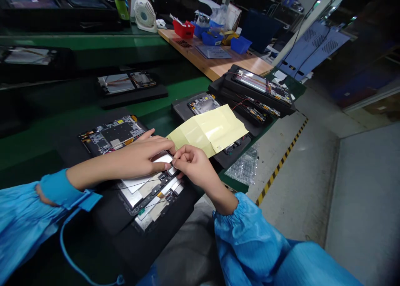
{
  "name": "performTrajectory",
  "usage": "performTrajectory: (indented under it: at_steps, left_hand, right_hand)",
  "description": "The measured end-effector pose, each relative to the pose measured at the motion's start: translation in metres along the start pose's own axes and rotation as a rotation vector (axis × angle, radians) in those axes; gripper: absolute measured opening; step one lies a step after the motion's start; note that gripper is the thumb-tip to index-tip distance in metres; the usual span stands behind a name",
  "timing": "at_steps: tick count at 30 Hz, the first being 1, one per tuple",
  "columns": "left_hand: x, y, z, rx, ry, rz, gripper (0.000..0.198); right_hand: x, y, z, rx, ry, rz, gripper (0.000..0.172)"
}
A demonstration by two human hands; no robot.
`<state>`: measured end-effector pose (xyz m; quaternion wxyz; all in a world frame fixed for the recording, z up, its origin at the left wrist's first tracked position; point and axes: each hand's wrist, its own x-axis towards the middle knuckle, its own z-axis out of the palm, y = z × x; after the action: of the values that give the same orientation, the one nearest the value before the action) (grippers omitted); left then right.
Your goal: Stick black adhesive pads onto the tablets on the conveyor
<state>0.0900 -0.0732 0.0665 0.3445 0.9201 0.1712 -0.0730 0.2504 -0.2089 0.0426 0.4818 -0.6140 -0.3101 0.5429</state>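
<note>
An opened tablet (133, 194) with silver battery, circuit parts and thin black wires lies on a black foam pad (112, 219) in front of me. My left hand (146, 155) rests flat over it, fingers stretched out. At the tablet's right edge, my right hand (193, 165) pinches with thumb and forefinger; what is between them is too small to make out. A second row of tablet parts (156, 213) lies alongside, nearer to me. Just beyond my fingertips is a creased yellow sheet (209, 130), partly covering another opened tablet (203, 103). A blue strap with a cord circles my left wrist.
More opened tablets (125, 82) sit on foam pads along the green bench (178, 86). Stacked pads with a tablet (262, 86) stand at the right edge. Behind are a wooden board (200, 65), red bin (183, 29), blue bins (240, 45) and a white fan (145, 15).
</note>
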Motion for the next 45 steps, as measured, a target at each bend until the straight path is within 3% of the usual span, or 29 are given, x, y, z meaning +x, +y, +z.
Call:
performTrajectory:
  at_steps: [4,12,17,26,33,41,45]
  left_hand:
    - [0.001,0.000,-0.001,-0.010,-0.009,-0.006,0.031]
    - [0.002,0.000,0.002,-0.048,0.022,0.001,0.026]
    - [0.000,-0.003,0.007,-0.082,0.098,0.036,0.031]
    - [0.001,0.001,-0.002,-0.050,0.071,0.062,0.040]
    - [0.005,0.001,-0.005,-0.017,0.069,0.099,0.041]
    - [0.008,-0.002,-0.006,-0.020,0.073,0.079,0.036]
    - [0.009,-0.001,-0.007,-0.029,0.070,0.086,0.035]
  right_hand:
    - [0.003,0.002,0.000,0.123,-0.023,0.014,0.039]
    - [0.006,0.010,-0.005,0.255,-0.097,-0.015,0.025]
    - [-0.003,0.018,-0.007,0.257,-0.039,-0.091,0.020]
    - [-0.021,0.022,-0.006,-0.018,0.091,-0.213,0.019]
    - [-0.025,0.025,-0.002,-0.208,0.193,-0.461,0.018]
    - [-0.022,-0.004,-0.010,-0.416,0.066,-0.308,0.007]
    - [-0.021,-0.021,-0.008,-0.686,0.022,-0.333,0.021]
